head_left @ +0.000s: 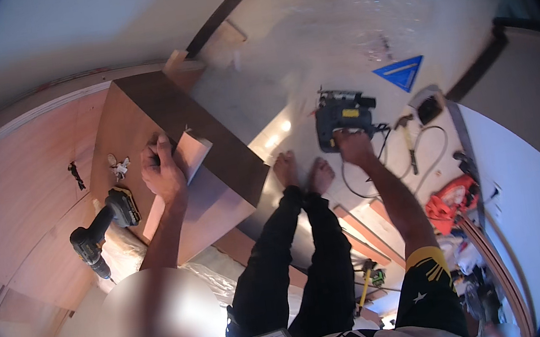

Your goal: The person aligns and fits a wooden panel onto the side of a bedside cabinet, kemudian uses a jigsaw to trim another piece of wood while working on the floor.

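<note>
My right hand (pixel 353 146) is wrapped round the handle of a dark jigsaw (pixel 338 116) with a yellow label, over the floor to the right of my feet. On the left, my left hand (pixel 164 171) is closed, its fingers curled near a dark spot; what they hold is unclear. That hand lies over a pale wooden strip (pixel 193 154), which rests on a brown box-like wooden piece (pixel 153 98). Beside it on the same surface are a cordless drill (pixel 103 226) and small white pieces (pixel 121 168).
A blue triangular square (pixel 401 74), a hammer (pixel 409 144) and the looping cable (pixel 345 176) lie on the floor at right. A red bag (pixel 453 203) sits by the white panel (pixel 521 185). Wood strips (pixel 366 234) lie beside my legs.
</note>
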Motion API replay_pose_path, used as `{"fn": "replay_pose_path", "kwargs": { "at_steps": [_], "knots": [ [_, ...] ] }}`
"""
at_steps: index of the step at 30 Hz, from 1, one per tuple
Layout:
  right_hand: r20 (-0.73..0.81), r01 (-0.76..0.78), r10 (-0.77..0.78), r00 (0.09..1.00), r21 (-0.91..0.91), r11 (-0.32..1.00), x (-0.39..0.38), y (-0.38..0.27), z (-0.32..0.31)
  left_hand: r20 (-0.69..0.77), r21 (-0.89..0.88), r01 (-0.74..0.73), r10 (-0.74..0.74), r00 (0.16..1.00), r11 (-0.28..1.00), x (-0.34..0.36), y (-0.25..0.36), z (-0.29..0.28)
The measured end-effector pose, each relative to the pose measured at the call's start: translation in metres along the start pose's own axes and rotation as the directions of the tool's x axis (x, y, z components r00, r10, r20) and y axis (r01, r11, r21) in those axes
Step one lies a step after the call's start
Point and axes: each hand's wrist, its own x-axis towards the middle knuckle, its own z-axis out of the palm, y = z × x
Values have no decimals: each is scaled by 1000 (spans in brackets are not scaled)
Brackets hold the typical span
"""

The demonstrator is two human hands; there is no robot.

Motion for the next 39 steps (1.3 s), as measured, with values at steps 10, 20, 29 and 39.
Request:
{"fn": "replay_pose_path", "kwargs": {
  "at_steps": [10,20,29,39],
  "knots": [
    [-238,123,-158,958,-155,980,112,83,68,160,-338,109,-57,985,935,-8,15,-19],
    [3,-344,359,933,292,892,29,-61,-7,121,-190,180,-159,980,965,-12,16,-28],
    [-191,-137,270,944,518,844,-89,-129,-226,271,291,-205,125,955,935,-53,14,-106],
    [-215,289,-198,956,601,745,75,-310,-409,304,258,-19,-62,951,966,-128,45,-190]
  ]
}}
